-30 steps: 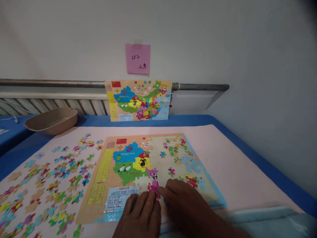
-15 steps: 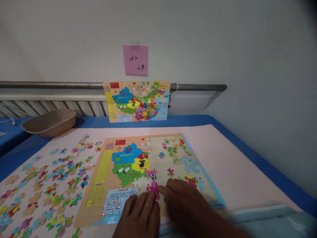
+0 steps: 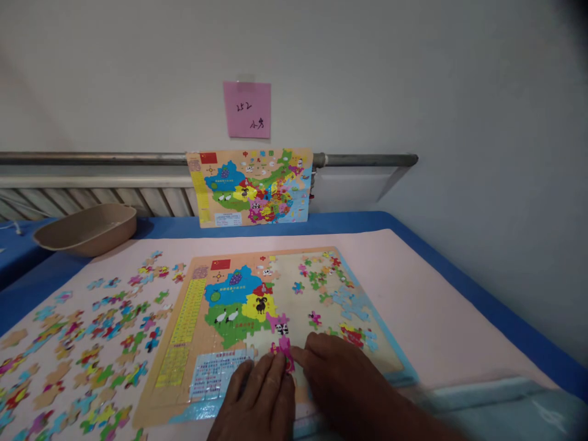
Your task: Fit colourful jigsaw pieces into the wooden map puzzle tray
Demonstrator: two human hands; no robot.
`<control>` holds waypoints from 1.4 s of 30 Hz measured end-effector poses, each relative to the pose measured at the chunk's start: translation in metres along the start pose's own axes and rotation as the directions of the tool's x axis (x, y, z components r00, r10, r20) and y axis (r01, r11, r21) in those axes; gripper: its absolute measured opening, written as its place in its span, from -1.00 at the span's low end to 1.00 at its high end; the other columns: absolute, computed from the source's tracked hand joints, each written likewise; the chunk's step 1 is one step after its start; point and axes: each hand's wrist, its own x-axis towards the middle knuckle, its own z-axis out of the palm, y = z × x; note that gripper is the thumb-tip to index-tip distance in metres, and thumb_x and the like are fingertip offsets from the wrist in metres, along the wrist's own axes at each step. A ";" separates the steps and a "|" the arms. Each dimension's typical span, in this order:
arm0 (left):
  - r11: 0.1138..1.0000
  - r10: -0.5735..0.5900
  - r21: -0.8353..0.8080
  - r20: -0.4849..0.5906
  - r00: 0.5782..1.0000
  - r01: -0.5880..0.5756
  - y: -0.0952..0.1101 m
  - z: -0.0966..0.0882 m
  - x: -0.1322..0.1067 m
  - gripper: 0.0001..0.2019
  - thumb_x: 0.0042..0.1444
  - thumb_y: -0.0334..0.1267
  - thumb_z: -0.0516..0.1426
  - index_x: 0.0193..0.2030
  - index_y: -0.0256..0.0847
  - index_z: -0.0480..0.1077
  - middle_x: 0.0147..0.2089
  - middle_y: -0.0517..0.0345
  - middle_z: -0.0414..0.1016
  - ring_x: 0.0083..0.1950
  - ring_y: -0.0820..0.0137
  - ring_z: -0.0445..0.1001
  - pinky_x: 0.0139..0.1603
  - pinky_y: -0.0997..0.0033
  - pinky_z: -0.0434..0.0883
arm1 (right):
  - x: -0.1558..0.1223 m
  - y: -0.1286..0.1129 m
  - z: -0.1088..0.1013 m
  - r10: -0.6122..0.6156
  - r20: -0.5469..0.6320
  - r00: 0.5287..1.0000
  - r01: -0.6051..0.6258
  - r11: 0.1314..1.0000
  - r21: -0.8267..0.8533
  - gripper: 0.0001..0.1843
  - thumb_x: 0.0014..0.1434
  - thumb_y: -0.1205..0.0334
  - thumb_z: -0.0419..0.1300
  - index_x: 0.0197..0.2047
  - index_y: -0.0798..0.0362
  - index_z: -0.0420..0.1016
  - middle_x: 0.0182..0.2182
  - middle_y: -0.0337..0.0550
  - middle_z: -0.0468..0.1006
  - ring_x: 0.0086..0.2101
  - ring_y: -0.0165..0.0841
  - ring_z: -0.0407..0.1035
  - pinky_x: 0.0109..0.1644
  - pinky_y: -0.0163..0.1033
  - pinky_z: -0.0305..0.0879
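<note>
A jigsaw board point(image 3: 303, 294) with a colourful map lies on the pink sheet, its left part filled with joined pieces. Below the panda piece point(image 3: 281, 328), a magenta puzzle piece point(image 3: 285, 349) sits between my hands. My left hand point(image 3: 261, 398) lies flat on the lower edge of the board, fingers stretched and their tips at that piece's lower left. From the right, my right hand point(image 3: 344, 370) is curled, its index fingertip at the piece's right edge; the thumb and other fingers are hidden underneath. A small magenta piece point(image 3: 315, 318) lies loose above my right hand.
Many loose puzzle pieces point(image 3: 110, 343) are scattered left of the board; others lie on its right part. A printed map point(image 3: 252, 187) leans against the pipe point(image 3: 367, 160). A brown basin point(image 3: 89, 229) stands at the back left, and a light blue cloth point(image 3: 500, 404) lies front right.
The view has shifted slightly. The magenta piece has moved a little between my fingertips, with more pale board showing beside it. Both hands stay in nearly the same place.
</note>
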 end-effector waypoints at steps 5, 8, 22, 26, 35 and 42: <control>0.997 0.079 -0.010 -0.001 0.997 -0.079 -0.009 0.002 0.001 -0.71 0.44 -0.35 0.04 0.21 -0.10 0.42 0.29 0.13 0.56 0.29 0.25 0.50 0.28 0.20 0.40 | 0.003 -0.002 -0.006 0.004 0.016 1.000 -0.004 1.000 0.008 -0.59 0.17 0.60 0.06 -0.05 -0.02 0.48 -0.31 -0.17 0.39 -0.38 -0.29 0.13 -0.31 -0.17 -0.11; 0.982 0.186 0.043 -0.039 0.982 -0.184 -0.018 0.002 0.006 -0.73 0.46 -0.26 0.03 0.18 -0.12 0.45 0.24 0.16 0.60 0.22 0.29 0.55 0.16 0.25 0.45 | 0.003 -0.004 -0.010 0.011 0.018 1.000 -0.011 1.000 0.003 -0.59 0.15 0.61 0.07 -0.06 -0.02 0.49 -0.32 -0.18 0.36 -0.40 -0.28 0.11 -0.33 -0.16 -0.15; 0.975 0.203 0.110 -0.099 0.974 -0.192 -0.020 -0.004 0.011 -0.70 0.52 -0.20 -0.05 0.13 -0.12 0.49 0.20 0.17 0.63 0.16 0.32 0.58 0.06 0.19 0.44 | 0.009 -0.016 -0.022 0.172 0.042 0.984 -0.174 0.984 0.040 -0.71 0.35 0.46 0.20 0.08 0.01 0.54 -0.08 -0.10 0.54 -0.07 -0.15 0.40 0.03 -0.12 0.23; 0.986 0.146 0.099 -0.107 0.984 -0.135 -0.014 -0.003 0.011 -0.68 0.55 -0.22 -0.10 0.11 -0.08 0.48 0.19 0.22 0.63 0.17 0.35 0.56 0.13 0.16 0.37 | 0.010 -0.021 -0.032 0.194 0.077 0.978 -0.200 0.975 0.093 -0.68 0.33 0.40 0.29 0.12 -0.02 0.54 -0.05 -0.11 0.54 -0.04 -0.14 0.41 0.06 -0.12 0.24; 0.992 0.108 0.081 -0.118 0.987 -0.099 -0.011 0.001 0.009 -0.66 0.55 -0.28 -0.13 0.12 -0.09 0.46 0.19 0.20 0.63 0.22 0.35 0.52 0.21 0.16 0.32 | 0.011 -0.022 -0.038 0.203 0.102 0.974 -0.215 0.969 0.123 -0.67 0.32 0.40 0.30 0.11 -0.05 0.55 -0.09 -0.15 0.53 -0.08 -0.20 0.39 0.00 -0.15 0.20; 0.986 0.157 0.073 -0.071 0.985 -0.152 -0.018 0.004 0.003 -0.72 0.47 -0.28 0.01 0.19 -0.13 0.44 0.27 0.11 0.57 0.30 0.30 0.48 0.26 0.28 0.39 | 0.011 -0.021 -0.038 0.196 0.091 0.976 -0.207 0.970 0.126 -0.70 0.31 0.41 0.28 0.07 -0.04 0.56 -0.10 -0.16 0.53 -0.10 -0.22 0.39 -0.03 -0.17 0.19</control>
